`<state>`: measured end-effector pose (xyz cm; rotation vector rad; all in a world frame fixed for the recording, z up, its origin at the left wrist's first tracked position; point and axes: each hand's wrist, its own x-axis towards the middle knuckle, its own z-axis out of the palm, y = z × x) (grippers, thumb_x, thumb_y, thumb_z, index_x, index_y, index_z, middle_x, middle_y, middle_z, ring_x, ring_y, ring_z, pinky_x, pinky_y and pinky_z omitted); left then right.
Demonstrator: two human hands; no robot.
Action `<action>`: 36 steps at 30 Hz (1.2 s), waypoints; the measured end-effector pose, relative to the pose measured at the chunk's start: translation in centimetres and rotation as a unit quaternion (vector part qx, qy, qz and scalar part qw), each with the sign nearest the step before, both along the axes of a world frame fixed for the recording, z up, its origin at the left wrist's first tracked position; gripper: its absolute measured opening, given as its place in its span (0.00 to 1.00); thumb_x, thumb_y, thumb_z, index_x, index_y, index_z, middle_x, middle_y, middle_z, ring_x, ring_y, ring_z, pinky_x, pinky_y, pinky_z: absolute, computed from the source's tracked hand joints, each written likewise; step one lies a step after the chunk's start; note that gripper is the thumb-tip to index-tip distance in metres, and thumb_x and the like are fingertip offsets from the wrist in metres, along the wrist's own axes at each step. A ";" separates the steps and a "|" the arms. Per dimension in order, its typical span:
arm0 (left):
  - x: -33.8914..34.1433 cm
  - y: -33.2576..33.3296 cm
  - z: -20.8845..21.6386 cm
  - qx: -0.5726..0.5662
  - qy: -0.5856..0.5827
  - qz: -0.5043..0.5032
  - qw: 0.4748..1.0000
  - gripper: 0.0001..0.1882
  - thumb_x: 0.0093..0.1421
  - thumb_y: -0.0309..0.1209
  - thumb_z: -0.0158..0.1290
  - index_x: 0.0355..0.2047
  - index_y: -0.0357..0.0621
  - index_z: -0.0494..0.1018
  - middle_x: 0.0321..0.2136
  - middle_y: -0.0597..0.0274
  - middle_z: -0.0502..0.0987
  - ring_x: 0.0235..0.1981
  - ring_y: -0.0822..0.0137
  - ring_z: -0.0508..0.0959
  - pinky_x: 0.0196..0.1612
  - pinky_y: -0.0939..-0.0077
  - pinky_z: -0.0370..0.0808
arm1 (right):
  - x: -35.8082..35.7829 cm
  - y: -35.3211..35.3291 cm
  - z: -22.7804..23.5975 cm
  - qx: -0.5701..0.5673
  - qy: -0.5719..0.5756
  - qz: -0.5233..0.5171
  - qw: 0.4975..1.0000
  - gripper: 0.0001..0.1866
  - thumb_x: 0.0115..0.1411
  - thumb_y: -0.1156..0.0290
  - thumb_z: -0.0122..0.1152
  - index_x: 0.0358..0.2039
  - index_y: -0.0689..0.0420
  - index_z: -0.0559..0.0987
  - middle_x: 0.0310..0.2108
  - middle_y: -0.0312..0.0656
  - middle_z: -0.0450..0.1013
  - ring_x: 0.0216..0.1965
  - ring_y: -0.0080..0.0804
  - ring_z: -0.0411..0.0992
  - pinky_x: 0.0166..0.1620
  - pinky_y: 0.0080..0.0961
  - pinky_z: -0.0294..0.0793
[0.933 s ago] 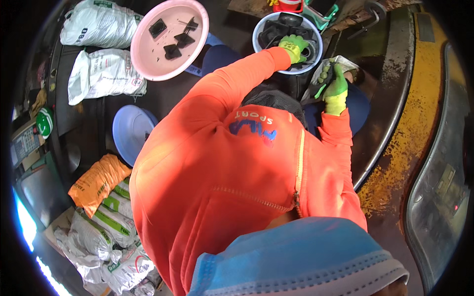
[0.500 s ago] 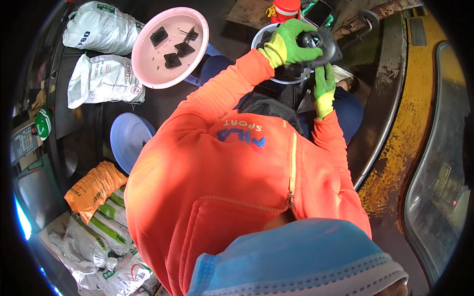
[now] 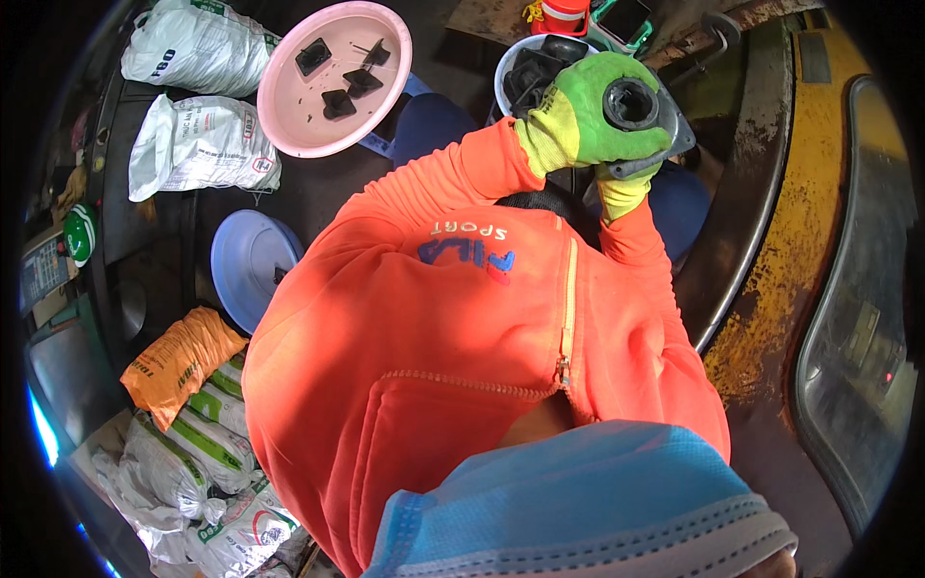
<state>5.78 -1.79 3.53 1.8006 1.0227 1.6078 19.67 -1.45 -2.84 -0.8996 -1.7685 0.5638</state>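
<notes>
My left hand (image 3: 597,111), in a green and yellow glove, is closed round a black flanged part (image 3: 680,137) with a round hollow collar. The collar's opening faces up between my thumb and fingers. Beneath the part is my right hand (image 3: 626,193), gloved alike; its fingers are hidden by the part and the left hand, so what they hold does not show. Just beyond my left hand, a light basin (image 3: 500,79) holds several black pieces (image 3: 532,77).
A pink basin (image 3: 306,125) with several small black pieces stands at the far left. A blue basin (image 3: 236,275), white sacks (image 3: 207,149) and an orange sack (image 3: 183,361) lie left. A red container (image 3: 562,16) stands beyond my hands; a rusty yellow machine panel (image 3: 771,289) is right.
Both hands have come nearer my body with the black part, which has turned so its collar opening faces up. My right hand has gone under the part. More of the light basin shows.
</notes>
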 end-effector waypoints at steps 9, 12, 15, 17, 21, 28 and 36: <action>-1.4 0.1 0.4 -0.013 -0.007 -0.119 0.993 0.22 0.43 0.30 0.69 0.40 0.40 0.77 0.37 0.59 0.80 0.38 0.65 0.80 0.42 0.71 0.77 | 1.8 0.2 2.6 0.001 -0.087 0.151 0.985 0.24 0.53 0.73 0.69 0.50 0.59 0.75 0.47 0.42 0.75 0.47 0.34 0.74 0.50 0.31 0.75; -1.8 0.2 0.5 -0.033 -0.024 -0.167 0.985 0.21 0.44 0.30 0.68 0.40 0.40 0.77 0.37 0.59 0.80 0.38 0.65 0.81 0.42 0.71 0.77 | 1.8 -0.3 3.9 -0.039 -0.093 0.148 0.984 0.27 0.48 0.74 0.73 0.50 0.60 0.75 0.47 0.42 0.75 0.47 0.34 0.74 0.49 0.30 0.75; -2.1 0.4 0.8 -0.022 -0.010 -0.193 0.981 0.20 0.44 0.30 0.67 0.39 0.40 0.78 0.38 0.59 0.80 0.39 0.64 0.81 0.42 0.70 0.77 | 1.2 -0.7 5.3 -0.162 0.003 0.196 0.967 0.36 0.39 0.75 0.77 0.51 0.62 0.73 0.46 0.41 0.74 0.47 0.33 0.72 0.48 0.29 0.73; -2.5 0.5 0.9 -0.039 0.009 -0.215 0.976 0.19 0.44 0.31 0.66 0.38 0.40 0.78 0.39 0.59 0.80 0.40 0.63 0.80 0.43 0.69 0.77 | 0.9 -0.9 6.1 -0.202 0.012 0.202 0.958 0.36 0.38 0.77 0.78 0.51 0.62 0.73 0.46 0.40 0.74 0.46 0.31 0.72 0.48 0.28 0.73; -3.3 1.0 0.4 -0.121 0.033 -0.332 0.935 0.22 0.43 0.33 0.65 0.40 0.39 0.78 0.44 0.55 0.79 0.47 0.61 0.78 0.49 0.67 0.75 | 0.6 -1.4 6.6 -0.261 0.074 0.267 0.925 0.33 0.43 0.78 0.75 0.52 0.61 0.72 0.45 0.39 0.75 0.45 0.30 0.73 0.46 0.27 0.75; -3.5 3.6 0.3 -0.181 0.011 -0.607 0.774 0.26 0.41 0.33 0.65 0.43 0.39 0.77 0.48 0.53 0.77 0.52 0.58 0.75 0.54 0.65 0.71 | -0.3 -1.1 4.5 -0.119 -0.009 0.240 0.963 0.27 0.51 0.74 0.70 0.52 0.60 0.73 0.41 0.40 0.76 0.43 0.31 0.74 0.43 0.27 0.76; -2.4 2.6 -0.3 -0.043 0.058 -0.179 0.981 0.32 0.40 0.36 0.71 0.46 0.38 0.75 0.53 0.53 0.74 0.53 0.62 0.75 0.57 0.66 0.70 | 0.4 1.7 1.5 0.091 -0.059 0.043 0.993 0.22 0.57 0.67 0.66 0.49 0.61 0.74 0.42 0.43 0.76 0.43 0.36 0.75 0.48 0.30 0.74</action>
